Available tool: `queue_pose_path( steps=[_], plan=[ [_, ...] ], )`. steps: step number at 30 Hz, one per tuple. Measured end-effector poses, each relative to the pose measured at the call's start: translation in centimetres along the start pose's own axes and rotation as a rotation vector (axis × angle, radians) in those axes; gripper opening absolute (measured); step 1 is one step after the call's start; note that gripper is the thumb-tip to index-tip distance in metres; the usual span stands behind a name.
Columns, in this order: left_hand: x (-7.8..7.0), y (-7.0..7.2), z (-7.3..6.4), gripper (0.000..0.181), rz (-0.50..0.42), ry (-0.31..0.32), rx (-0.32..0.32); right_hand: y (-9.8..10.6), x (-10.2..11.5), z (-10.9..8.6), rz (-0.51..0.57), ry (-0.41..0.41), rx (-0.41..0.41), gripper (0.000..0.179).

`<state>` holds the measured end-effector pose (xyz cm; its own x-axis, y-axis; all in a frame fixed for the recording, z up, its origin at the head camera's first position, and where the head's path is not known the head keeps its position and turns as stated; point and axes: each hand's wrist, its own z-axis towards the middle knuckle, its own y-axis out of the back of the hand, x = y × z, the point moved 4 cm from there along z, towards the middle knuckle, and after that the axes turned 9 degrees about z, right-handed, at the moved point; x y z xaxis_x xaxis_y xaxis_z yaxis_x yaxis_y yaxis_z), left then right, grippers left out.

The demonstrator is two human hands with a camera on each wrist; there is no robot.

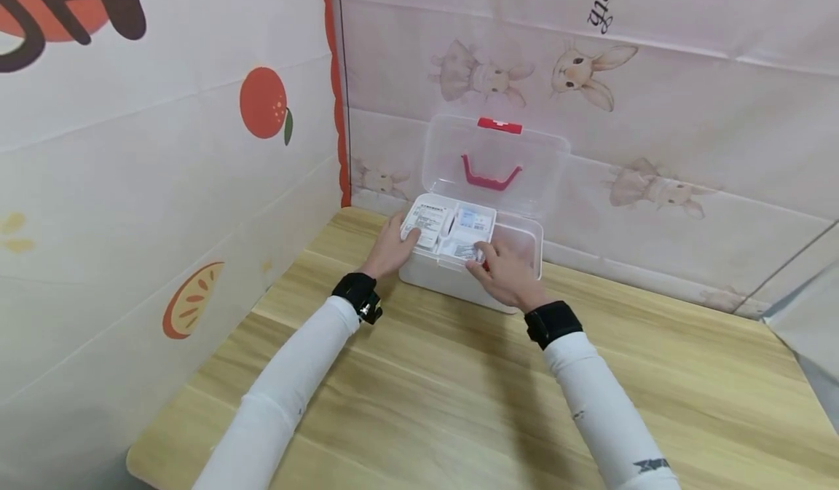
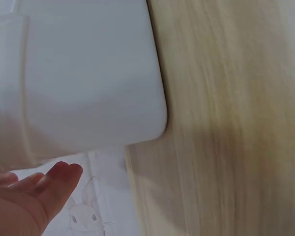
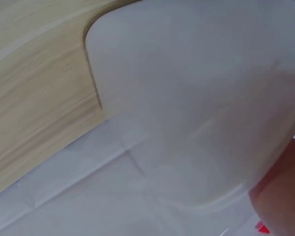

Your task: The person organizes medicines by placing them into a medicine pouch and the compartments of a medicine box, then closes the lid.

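Note:
A white first-aid box (image 1: 452, 284) stands on the table with its clear lid (image 1: 544, 159) raised. A white divided tray (image 1: 446, 238) lies across the left part of its top, carrying a printed white medicine box (image 1: 426, 220), a blue-and-white packet (image 1: 473, 218) and a smaller packet (image 1: 462, 250). My left hand (image 1: 391, 246) holds the tray's left side, thumb over the rim. At the tray's front right corner, my right hand (image 1: 507, 275) pinches the edge between thumb and fingers. In the left wrist view, the left fingers (image 2: 59, 184) reach along the box's side. Most of the right hand is out of the right wrist view.
The lid has a red handle (image 1: 490, 182) and a red latch (image 1: 500, 125) with a white cross. Right of the tray, the inside of the box (image 1: 521, 239) shows. A wood-grain table (image 1: 406, 402) extends toward me, with printed cloth walls (image 1: 655, 111) behind and at left.

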<state>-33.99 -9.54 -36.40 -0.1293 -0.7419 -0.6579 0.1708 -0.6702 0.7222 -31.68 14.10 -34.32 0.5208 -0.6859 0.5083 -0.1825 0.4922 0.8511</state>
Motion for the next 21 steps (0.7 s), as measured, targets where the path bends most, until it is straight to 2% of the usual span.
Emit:
queue_pose_path(
  steps=[1,3,6,8,10,12,15,19,21],
  plan=[
    [0.3,0.1,-0.1,0.065,-0.002,0.005,0.005,0.5,-0.2,0.1,0.038,0.031,-0.039,0.052],
    [0.8,0.3,-0.5,0.068,0.007,0.003,0.017,1.7,-0.8,0.0,0.125,0.04,-0.128,0.045],
    [1.3,0.3,-0.8,0.068,0.003,-0.059,0.024,4.0,-2.4,-0.1,0.267,0.041,-0.303,0.034],
    [1.3,0.3,-1.0,0.066,-0.015,-0.117,0.022,5.5,-3.8,-0.2,0.337,-0.011,-0.4,0.033],
    [1.2,0.3,-1.2,0.064,-0.044,-0.173,0.018,6.8,-5.2,0.0,0.399,-0.063,-0.464,0.033],
    [1.0,0.4,-1.4,0.064,-0.075,-0.204,0.02,7.8,-6.5,0.3,0.451,-0.133,-0.493,0.035],
    [0.8,0.4,-1.7,0.067,-0.096,-0.216,0.045,9.0,-7.8,0.8,0.511,-0.234,-0.494,0.042],
    [0.5,0.3,-1.8,0.072,-0.072,-0.2,0.092,10.5,-8.4,1.4,0.548,-0.302,-0.484,0.054],
    [0.3,0.2,-1.7,0.074,-0.042,-0.18,0.113,11.5,-8.3,1.9,0.575,-0.312,-0.479,0.059]
  ],
)
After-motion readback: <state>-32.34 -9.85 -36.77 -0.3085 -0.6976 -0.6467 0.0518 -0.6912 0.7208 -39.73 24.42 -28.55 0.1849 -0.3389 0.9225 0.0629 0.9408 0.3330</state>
